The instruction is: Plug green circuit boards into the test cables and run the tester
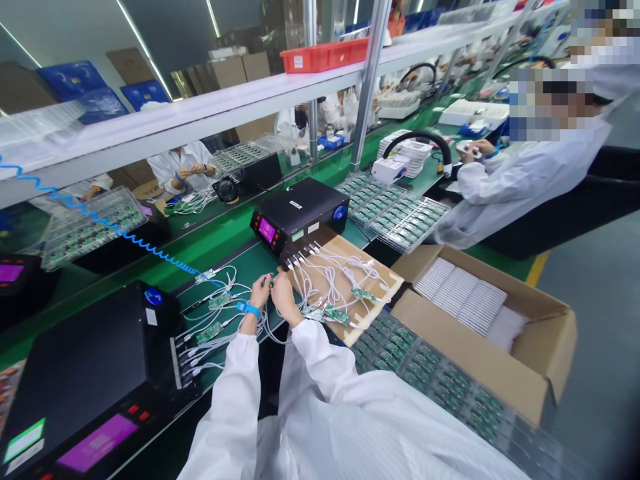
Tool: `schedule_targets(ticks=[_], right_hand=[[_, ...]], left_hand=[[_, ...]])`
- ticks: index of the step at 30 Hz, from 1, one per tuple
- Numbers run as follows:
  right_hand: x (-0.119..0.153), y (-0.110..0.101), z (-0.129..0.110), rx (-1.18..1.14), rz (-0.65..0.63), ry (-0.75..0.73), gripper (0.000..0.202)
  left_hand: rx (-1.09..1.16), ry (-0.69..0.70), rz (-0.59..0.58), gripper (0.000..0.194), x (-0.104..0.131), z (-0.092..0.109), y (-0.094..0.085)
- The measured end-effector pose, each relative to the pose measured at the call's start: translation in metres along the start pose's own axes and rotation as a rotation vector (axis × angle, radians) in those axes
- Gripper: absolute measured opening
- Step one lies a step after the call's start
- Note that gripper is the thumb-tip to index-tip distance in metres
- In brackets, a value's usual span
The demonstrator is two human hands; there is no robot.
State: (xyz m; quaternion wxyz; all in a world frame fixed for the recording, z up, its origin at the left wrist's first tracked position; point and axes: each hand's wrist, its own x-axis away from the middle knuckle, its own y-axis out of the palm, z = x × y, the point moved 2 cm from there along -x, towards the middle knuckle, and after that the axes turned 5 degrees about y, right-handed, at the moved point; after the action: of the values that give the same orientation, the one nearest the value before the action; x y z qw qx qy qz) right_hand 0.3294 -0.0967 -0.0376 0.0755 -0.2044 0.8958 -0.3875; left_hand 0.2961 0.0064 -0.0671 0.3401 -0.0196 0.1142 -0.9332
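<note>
Head view: left hand (260, 299) and right hand (284, 298) just before near side of black box (305, 205). Both sets of fingers pinched nearly closed on small green board (271, 283), partly hidden; hard squeeze could flex it. White cables (327, 275) tangled below box: sleeve snag may drag connected boards (337, 315). Blue coiled cord (89, 211), left of box, might catch leads if wrist swings.

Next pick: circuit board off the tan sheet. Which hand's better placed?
Right hand, probably: it's nearer the tan sheet; the left hand is farther off. Both meet at a small part, though.
</note>
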Motion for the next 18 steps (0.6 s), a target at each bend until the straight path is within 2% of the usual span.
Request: schedule_targets(ticks=[6,8,12,18], right_hand=[[0.036,0.004,-0.001,0.099,-0.007,-0.067,0.03],[0.042,0.004,-0.001,0.143,-0.037,-0.046,0.029],[0.043,0.005,0.003,0.164,-0.165,0.046,0.026],[0.04,0.005,0.012,0.122,-0.237,0.034,0.023]], left_hand=[[0.046,-0.057,0.02,0.042,-0.001,-0.001,0.002],[0.069,-0.073,0.032,0.047,-0.001,0.0,0.003],[0.118,-0.09,0.058,0.053,-0.003,0.002,0.004],[0.192,-0.12,0.114,0.048,-0.005,0.001,0.011]])
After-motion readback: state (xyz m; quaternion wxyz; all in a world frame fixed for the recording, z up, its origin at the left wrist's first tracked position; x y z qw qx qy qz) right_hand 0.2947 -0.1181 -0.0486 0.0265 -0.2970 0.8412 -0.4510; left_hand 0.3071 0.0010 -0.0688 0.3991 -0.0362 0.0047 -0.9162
